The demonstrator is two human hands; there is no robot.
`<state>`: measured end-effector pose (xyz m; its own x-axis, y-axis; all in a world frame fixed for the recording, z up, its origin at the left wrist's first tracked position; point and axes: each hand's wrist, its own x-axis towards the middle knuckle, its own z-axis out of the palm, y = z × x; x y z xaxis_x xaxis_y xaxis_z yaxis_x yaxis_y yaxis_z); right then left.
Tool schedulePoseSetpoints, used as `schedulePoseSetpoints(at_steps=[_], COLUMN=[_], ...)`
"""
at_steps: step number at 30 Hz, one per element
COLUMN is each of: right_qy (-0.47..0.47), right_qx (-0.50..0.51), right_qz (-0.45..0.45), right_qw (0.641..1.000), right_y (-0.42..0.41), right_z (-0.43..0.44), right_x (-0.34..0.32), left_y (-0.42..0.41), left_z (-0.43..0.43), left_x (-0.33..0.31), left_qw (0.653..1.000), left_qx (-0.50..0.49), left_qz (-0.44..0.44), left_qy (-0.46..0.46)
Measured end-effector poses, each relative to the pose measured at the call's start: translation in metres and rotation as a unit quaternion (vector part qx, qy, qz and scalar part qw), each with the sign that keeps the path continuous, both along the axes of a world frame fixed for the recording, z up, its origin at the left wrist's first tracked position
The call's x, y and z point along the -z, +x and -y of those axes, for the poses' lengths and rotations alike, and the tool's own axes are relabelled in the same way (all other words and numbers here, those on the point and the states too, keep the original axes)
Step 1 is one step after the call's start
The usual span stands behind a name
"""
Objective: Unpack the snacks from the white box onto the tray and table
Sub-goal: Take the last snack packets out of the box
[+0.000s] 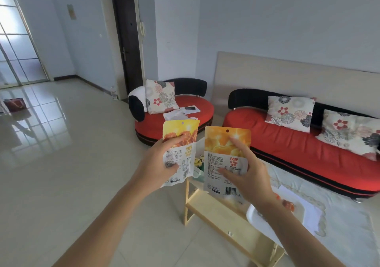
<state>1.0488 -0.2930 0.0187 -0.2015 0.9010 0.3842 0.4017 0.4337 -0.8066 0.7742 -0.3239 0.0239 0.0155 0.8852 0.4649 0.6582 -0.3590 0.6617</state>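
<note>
Your left hand (158,163) grips the left snack packet (181,135), with the fingers curled over its printed face and the thumb pressed low on it. This packet is upright and leans slightly to the right. Its upper band shows a red-brown snack.

Your right hand (248,176) pinches the right snack packet (226,143). One finger lies up along the orange upper band and another digit presses the white label area. This packet is upright with its barcode at the bottom.

The two packets are side by side, near each other but not touching. Both are held in the air above the far end of the table (339,215), which carries a pale lace cloth.

The white tray (254,215) rests on the table, below your right wrist. Beside it lies a white item (308,211) with something orange on it. It may be the box, but the forearm and blur prevent confirmation.

A red sofa (308,149) stands beyond the table.
</note>
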Motion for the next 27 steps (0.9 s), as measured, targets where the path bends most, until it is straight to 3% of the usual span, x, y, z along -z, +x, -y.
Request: schedulePoseSetpoints(at_steps=[12,21,27], right_qy=[-0.012,-0.043,-0.050], right_qx=[0.107,0.157,0.185], right_qz=[0.000,-0.001,-0.010], right_qw=[0.994,0.987,0.981], right_y=[-0.076,-0.097,-0.094], right_z=[-0.091,-0.140,-0.191], right_x=[0.010,0.028,0.052], left_y=[-0.075,-0.086,-0.081], left_z=[-0.147,-0.220,-0.275], left_x=[0.008,0.030,0.058], left_qw=[0.996,0.991,0.985], left_qx=[0.089,0.130,0.151], left_qz=[0.003,-0.017,-0.010], left_qy=[-0.017,-0.026,-0.080])
